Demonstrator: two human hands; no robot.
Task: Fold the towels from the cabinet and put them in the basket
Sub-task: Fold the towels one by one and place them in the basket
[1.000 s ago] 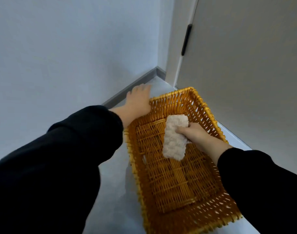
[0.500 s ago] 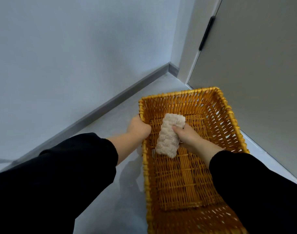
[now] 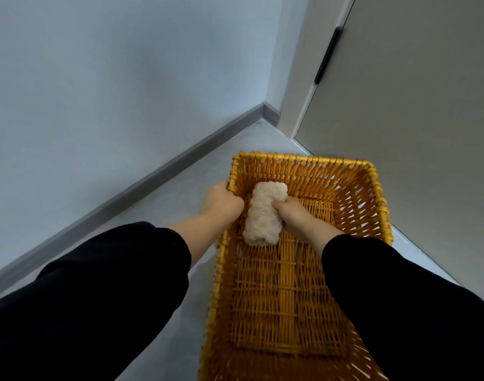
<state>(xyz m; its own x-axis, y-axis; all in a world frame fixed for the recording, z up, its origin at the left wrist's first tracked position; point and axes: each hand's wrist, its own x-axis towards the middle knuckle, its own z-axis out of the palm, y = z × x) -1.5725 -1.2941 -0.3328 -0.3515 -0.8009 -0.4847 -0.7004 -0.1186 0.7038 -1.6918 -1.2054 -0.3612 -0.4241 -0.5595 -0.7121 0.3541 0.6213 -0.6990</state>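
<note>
An orange wicker basket [image 3: 378, 188] sits on the pale floor in front of me. Inside it, near its far left corner, is a small folded cream fluffy towel [image 3: 264, 214]. My right hand [image 3: 293, 214] is closed around the towel's right side, low inside the basket; whether the towel touches the bottom I cannot tell. My left hand [image 3: 221, 204] grips the basket's left rim near the far corner. Both arms wear black sleeves.
A pale wall with a grey skirting board [image 3: 152, 177] runs along the left. A grey cabinet door [image 3: 414, 105] with a black handle [image 3: 327, 55] stands close on the right, beside the basket. The rest of the basket's bottom is bare wicker.
My left hand slid from the basket's far corner onto its left rim. My right hand carried the towel toward the far left corner. The view shifted so the basket sits more squarely ahead.
</note>
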